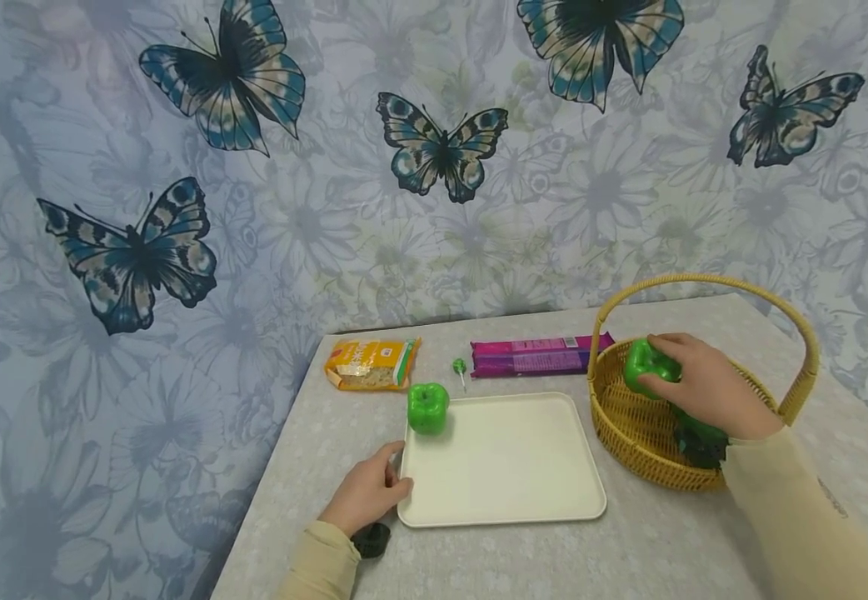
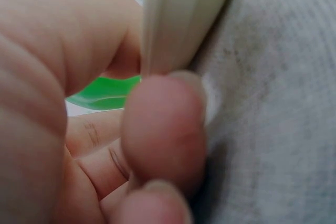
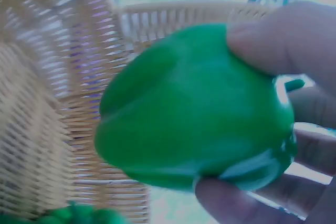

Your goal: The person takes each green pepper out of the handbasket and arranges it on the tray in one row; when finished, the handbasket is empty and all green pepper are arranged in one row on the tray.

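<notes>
Over the wicker basket (image 1: 647, 442) at the right end of the table (image 1: 329, 450), my right hand (image 1: 704, 387) has its fingers curled round a green bell pepper (image 1: 647, 367), lifted just above the rim under the arched handle. From the right wrist view the pepper (image 3: 194, 114) fills the hand, thumb on one flank and fingers (image 3: 315, 108) wrapped under the other, stem end toward the palm. I judge it light and hollow, firm rather than squashy, with a glossy, waxy skin that could slip; a grip across the broad shoulders looks safer than one on the stem. More green produce lies in the basket below, too hidden to name.

My left hand (image 1: 370, 492) pinches the near left corner of the cream tray (image 1: 524, 492); the left wrist view shows the thumb (image 2: 168, 129) pressed against the tray's rim (image 2: 178, 19). A second green pepper (image 1: 428, 407) stands at the tray's far left corner. Along the far edge of the table lie an orange packet (image 1: 371, 364), a small lollipop (image 1: 460, 367) and a magenta wrapper (image 1: 539, 356).
</notes>
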Demonstrator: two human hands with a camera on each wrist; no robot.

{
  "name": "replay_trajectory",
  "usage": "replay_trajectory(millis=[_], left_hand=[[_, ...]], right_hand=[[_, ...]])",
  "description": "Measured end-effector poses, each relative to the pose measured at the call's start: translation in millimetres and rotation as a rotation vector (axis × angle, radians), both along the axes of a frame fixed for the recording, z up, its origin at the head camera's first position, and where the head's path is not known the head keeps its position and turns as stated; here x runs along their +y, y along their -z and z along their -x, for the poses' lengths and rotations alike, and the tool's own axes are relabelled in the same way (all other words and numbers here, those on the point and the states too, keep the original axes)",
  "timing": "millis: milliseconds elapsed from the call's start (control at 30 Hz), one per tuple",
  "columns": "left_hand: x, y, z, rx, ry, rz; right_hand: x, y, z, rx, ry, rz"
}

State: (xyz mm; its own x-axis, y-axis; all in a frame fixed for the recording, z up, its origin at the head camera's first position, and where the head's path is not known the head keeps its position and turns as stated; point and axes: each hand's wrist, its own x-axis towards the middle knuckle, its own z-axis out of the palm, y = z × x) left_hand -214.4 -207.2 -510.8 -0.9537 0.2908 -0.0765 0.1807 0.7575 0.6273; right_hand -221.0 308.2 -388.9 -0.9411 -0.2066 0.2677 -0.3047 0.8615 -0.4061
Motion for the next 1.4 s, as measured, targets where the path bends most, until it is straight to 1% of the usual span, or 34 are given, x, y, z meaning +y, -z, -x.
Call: replay_trajectory(millis=[67,167,233,300,367,500,600,800,900,1033,1200,1400], left_hand=[[-0.3,0.8,-1.0,-0.009,0.001,-0.005],[-0.8,2.1,-1.5,-0.018,0.002,-0.011],[-0.8,2.2,-1.6,-0.025,-0.006,-0.006],[-0.3,2.0,-1.3,-0.017,-0.014,0.007],[1.6,0.5,-0.8,-0.001,-0.011,0.013],[4.5,-1.8,0.1,0.011,0.003,0.013],[5.8,-1.9,-0.1,-0.001,0.007,0.014],[4.6,-2.9,-1.9,-0.004,0.000,0.025],[2.6,-5.0,-2.6,0.000,-0.001,0.023],[3.8,-6.2,-2.5,0.015,0.006,0.020],[3.2,-6.0,-2.4,0.035,0.013,0.025],[3.0,-4.5,-2.3,0.031,0.011,0.027]], right_hand=[[-11,-6.5,-8.9,0.050,-0.028,0.021],[-33,-14.1,-18.3,0.168,-0.097,0.048],[-51,-14.8,-19.8,0.225,-0.161,0.082],[-71,-12.6,-17.7,0.244,-0.213,0.100],[-90,-8.3,-13.0,0.213,-0.277,0.150],[-131,4.8,1.7,0.094,-0.377,0.231],[-158,15.3,14.7,0.016,-0.421,0.251],[-195,35.9,41.2,-0.044,-0.418,0.170],[-207,42.3,50.0,-0.084,-0.403,0.159],[-213,48.0,57.7,-0.120,-0.391,0.162],[-217,52.8,63.7,-0.122,-0.396,0.170],[-221,60.8,68.2,-0.128,-0.385,0.158]])
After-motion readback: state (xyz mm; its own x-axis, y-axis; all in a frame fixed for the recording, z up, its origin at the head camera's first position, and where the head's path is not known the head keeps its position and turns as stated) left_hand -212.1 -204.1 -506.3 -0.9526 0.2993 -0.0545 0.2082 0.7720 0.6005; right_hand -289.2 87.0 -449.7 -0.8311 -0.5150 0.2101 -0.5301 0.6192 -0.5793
